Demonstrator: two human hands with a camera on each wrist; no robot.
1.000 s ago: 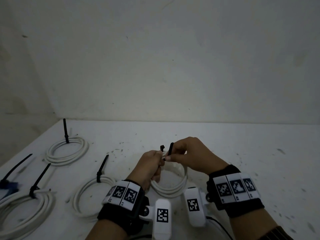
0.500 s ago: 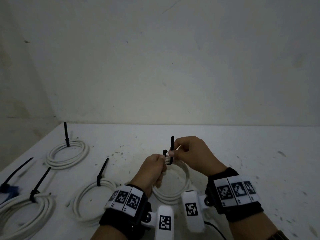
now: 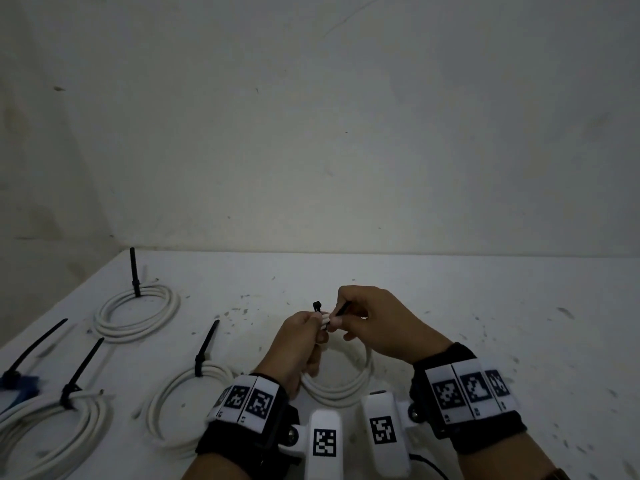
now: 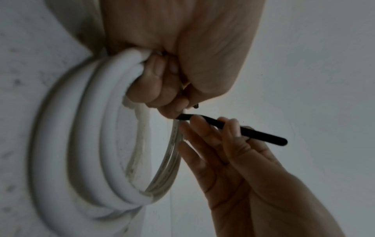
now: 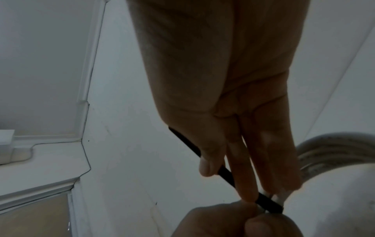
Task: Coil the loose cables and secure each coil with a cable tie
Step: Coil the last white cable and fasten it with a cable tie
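Observation:
My left hand (image 3: 304, 336) grips the top of a white cable coil (image 3: 341, 389) and holds it up off the white table (image 3: 450, 306). In the left wrist view the coil (image 4: 85, 144) hangs below my curled fingers (image 4: 154, 83). A black cable tie (image 3: 341, 310) wraps the bundle, its head (image 3: 316, 305) sticking up above my left hand. My right hand (image 3: 374, 320) pinches the tie's tail (image 4: 253, 133) between thumb and fingers, seen also as the black tie strap (image 5: 227, 174) in the right wrist view.
Three tied white coils lie to the left: one far back (image 3: 138, 313), one near my left wrist (image 3: 180, 403), one at the left edge (image 3: 52, 431). A loose black tie (image 3: 34, 344) and a blue item (image 3: 20, 382) lie far left. The wall stands behind.
My right hand has bent the tie's tail from upright down toward the right across the bundle, and both hands have shifted slightly.

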